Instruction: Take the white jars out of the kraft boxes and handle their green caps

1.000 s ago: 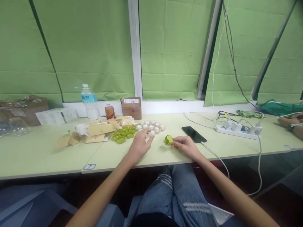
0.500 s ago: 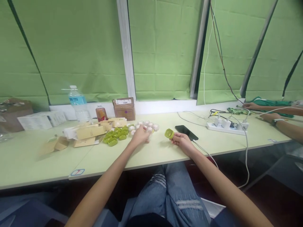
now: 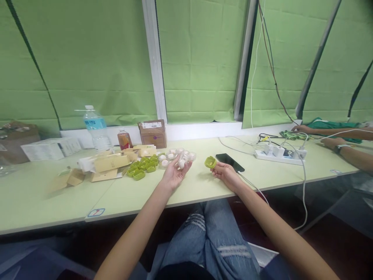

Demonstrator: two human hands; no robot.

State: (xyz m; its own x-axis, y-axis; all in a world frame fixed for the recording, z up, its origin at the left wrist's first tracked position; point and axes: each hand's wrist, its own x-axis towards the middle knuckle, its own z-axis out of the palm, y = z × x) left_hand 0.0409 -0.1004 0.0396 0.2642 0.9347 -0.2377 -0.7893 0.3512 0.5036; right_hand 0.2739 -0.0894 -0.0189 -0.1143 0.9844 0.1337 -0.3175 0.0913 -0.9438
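Note:
My left hand [image 3: 174, 174] is turned palm up with its fingers curled round a small white round piece [image 3: 182, 163]. Just behind it, several similar white round pieces [image 3: 163, 163] sit in what looks like clear plastic. Between the fingertips of my right hand [image 3: 225, 174] is a small green cup [image 3: 210, 162], held a little above the table with its hollow side facing me. Left of my left hand lies a cluster of several matching green cups [image 3: 139, 174]. A black phone [image 3: 230, 161] with a white cable lies just behind my right hand.
Opened cardboard packaging [image 3: 112, 163] lies at the left, before a water bottle [image 3: 96, 126], an amber bottle [image 3: 124, 140] and a brown box [image 3: 152, 134]. A power strip [image 3: 279, 156] with cables stands at the right. Beyond it, another person's hands [image 3: 332, 143] are near green cloth.
My left hand has turned from palm down over the white pieces to palm up, lifting one toward me. My right hand has tilted the green cup slightly.

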